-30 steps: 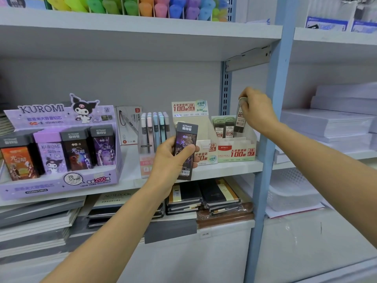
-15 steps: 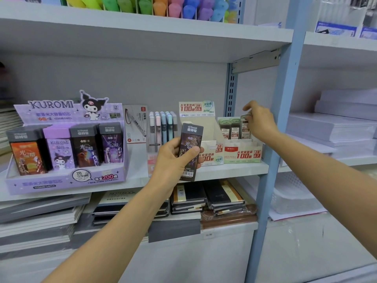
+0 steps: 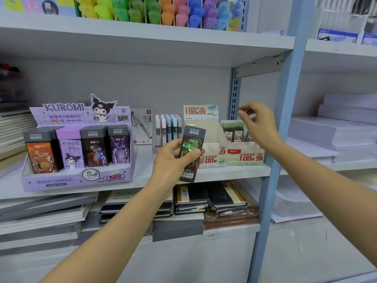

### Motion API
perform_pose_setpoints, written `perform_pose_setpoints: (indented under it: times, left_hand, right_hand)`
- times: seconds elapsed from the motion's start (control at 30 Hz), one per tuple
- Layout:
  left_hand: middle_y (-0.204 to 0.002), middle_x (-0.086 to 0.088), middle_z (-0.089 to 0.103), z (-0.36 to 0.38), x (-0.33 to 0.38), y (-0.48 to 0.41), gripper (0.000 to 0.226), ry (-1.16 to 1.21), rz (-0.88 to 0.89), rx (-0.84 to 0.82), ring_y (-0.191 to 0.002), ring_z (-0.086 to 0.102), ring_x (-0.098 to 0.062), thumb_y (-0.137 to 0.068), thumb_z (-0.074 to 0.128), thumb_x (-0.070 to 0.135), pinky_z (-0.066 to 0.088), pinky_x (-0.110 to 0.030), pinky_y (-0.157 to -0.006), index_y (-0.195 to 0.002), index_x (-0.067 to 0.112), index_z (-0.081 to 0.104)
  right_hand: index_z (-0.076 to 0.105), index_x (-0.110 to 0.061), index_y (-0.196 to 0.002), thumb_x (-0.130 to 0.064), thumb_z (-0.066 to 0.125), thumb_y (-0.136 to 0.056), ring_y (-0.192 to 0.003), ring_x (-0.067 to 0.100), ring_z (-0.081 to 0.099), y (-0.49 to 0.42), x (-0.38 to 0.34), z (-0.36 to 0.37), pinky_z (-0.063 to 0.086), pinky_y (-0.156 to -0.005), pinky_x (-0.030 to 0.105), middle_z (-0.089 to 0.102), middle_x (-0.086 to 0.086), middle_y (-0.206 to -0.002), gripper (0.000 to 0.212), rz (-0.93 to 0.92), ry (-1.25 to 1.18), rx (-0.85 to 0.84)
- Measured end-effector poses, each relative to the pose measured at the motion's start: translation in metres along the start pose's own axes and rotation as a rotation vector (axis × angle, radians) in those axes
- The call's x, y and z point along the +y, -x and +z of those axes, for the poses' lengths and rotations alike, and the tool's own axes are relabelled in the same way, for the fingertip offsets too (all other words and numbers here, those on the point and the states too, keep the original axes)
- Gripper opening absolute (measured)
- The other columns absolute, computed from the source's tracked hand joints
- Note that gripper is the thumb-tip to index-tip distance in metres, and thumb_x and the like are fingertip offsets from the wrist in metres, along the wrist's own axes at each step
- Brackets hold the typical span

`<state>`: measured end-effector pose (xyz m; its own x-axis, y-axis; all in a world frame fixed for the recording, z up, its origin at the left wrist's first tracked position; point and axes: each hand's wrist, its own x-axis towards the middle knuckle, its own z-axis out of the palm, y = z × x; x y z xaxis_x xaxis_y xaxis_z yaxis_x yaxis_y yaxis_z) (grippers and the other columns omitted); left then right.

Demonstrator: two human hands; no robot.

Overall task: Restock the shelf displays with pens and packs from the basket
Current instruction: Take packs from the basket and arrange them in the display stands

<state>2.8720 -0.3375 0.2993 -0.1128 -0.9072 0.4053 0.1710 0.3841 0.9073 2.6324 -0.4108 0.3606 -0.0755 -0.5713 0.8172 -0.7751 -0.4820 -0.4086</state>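
Observation:
My left hand (image 3: 175, 158) grips a dark Ultraman lead pack (image 3: 191, 153), upright, in front of the middle shelf (image 3: 234, 172). My right hand (image 3: 258, 124) hovers empty above the cream 0.7 display box (image 3: 244, 157), fingers loosely curled, apart from the packs standing inside (image 3: 233, 132). To the left of that box stands a cream 0.5 display box (image 3: 212, 154). At the far left sits the purple Kuromi display box (image 3: 77, 176), holding several packs of the same kind as mine. The basket is not in view.
Pastel pens (image 3: 168, 129) and a carded pen (image 3: 141, 125) stand between the displays. A blue upright post (image 3: 273, 156) rises just right of the 0.7 box. Notebooks (image 3: 210, 198) are stacked on the shelf below; paper reams (image 3: 334, 131) lie at right. Highlighters (image 3: 155, 11) fill the top shelf.
My right hand lowered a small lead pack into the 0.7 box, let go and lifted away empty. My left hand kept holding the Ultraman pack.

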Motion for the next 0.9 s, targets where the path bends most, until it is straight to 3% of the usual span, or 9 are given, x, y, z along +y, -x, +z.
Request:
perform_pose_setpoints:
  times: [0.13,0.23,0.33,0.4,0.5,0.6,0.73,0.9]
  left_hand:
    - [-0.096,-0.006,0.076,-0.005,0.002,0.006,0.032,0.008,0.011,0.043,-0.085,0.074,-0.023,-0.083,0.073,0.013,0.06,-0.03,-0.071,-0.112,0.011,0.06]
    - [-0.094,-0.007,0.076,-0.015,0.006,0.013,0.028,-0.025,0.067,0.049,-0.083,0.074,-0.025,-0.084,0.073,0.01,0.06,-0.033,-0.075,-0.11,0.01,0.061]
    - [-0.091,-0.003,0.077,-0.033,0.012,0.023,0.023,-0.121,0.131,0.094,-0.083,0.074,-0.02,-0.085,0.072,0.011,0.059,-0.028,-0.074,-0.106,0.015,0.063]
    - [-0.093,0.0,0.076,-0.053,0.012,0.032,0.021,-0.236,0.189,0.167,-0.087,0.073,-0.015,-0.087,0.071,0.016,0.056,-0.024,-0.076,-0.106,0.017,0.063]
    - [-0.106,0.01,0.066,-0.093,0.009,0.049,0.02,-0.613,0.368,0.361,-0.101,0.061,-0.006,-0.091,0.065,0.021,0.046,-0.018,-0.084,-0.11,0.022,0.058]
    - [-0.126,0.001,0.057,-0.134,0.001,0.066,0.038,-1.117,0.433,0.47,-0.12,0.05,-0.021,-0.087,0.065,0.015,0.04,-0.038,-0.1,-0.124,0.016,0.055]
    - [-0.148,-0.005,0.044,-0.165,-0.009,0.082,0.063,-1.509,0.283,0.339,-0.141,0.034,-0.024,-0.087,0.067,0.021,0.016,-0.046,-0.119,-0.145,0.014,0.041]
    - [-0.128,-0.001,0.055,-0.174,-0.008,0.083,0.066,-1.593,0.31,0.291,-0.124,0.048,-0.024,-0.084,0.069,0.02,0.022,-0.05,-0.117,-0.144,0.017,0.042]
  right_hand:
    - [0.062,-0.018,-0.112,-0.023,0.057,-0.095,-0.076,0.009,0.065,0.029,-0.064,0.004,0.053,-0.062,0.02,0.066,-0.003,-0.099,0.018,-0.091,-0.446,-0.204]
    - [0.059,-0.021,-0.125,-0.024,0.06,-0.093,-0.09,0.006,0.063,0.043,-0.102,0.016,0.055,-0.069,0.02,0.064,-0.005,-0.108,0.032,-0.209,-0.444,-0.428]
    - [0.063,-0.019,-0.118,-0.021,0.061,-0.093,-0.095,0.007,0.063,0.05,-0.126,0.032,0.056,-0.08,0.027,0.064,-0.008,-0.104,0.025,-0.258,-0.406,-0.513]
    - [0.064,-0.012,-0.115,-0.016,0.06,-0.094,-0.093,0.014,0.065,0.052,-0.138,0.042,0.057,-0.078,0.032,0.066,-0.001,-0.101,0.021,-0.234,-0.492,-0.503]
    - [0.06,-0.01,-0.109,-0.013,0.057,-0.095,-0.093,0.022,0.064,0.048,-0.155,0.056,0.058,-0.075,0.038,0.065,0.004,-0.099,0.014,-0.212,-0.544,-0.331]
    - [0.054,-0.012,-0.107,-0.016,0.053,-0.098,-0.09,0.022,0.063,0.041,-0.174,0.073,0.055,-0.077,0.047,0.066,0.008,-0.1,0.01,-0.181,-0.554,-0.239]
    - [0.054,-0.008,-0.109,-0.014,0.051,-0.098,-0.08,0.012,0.061,0.043,-0.197,0.1,0.051,-0.074,0.033,0.067,0.0,-0.091,0.013,-0.279,-0.438,-0.256]
    - [0.053,-0.006,-0.114,-0.016,0.049,-0.1,-0.086,0.019,0.064,0.051,-0.208,0.125,0.052,-0.078,0.035,0.069,0.009,-0.1,0.017,-0.362,-0.292,-0.372]
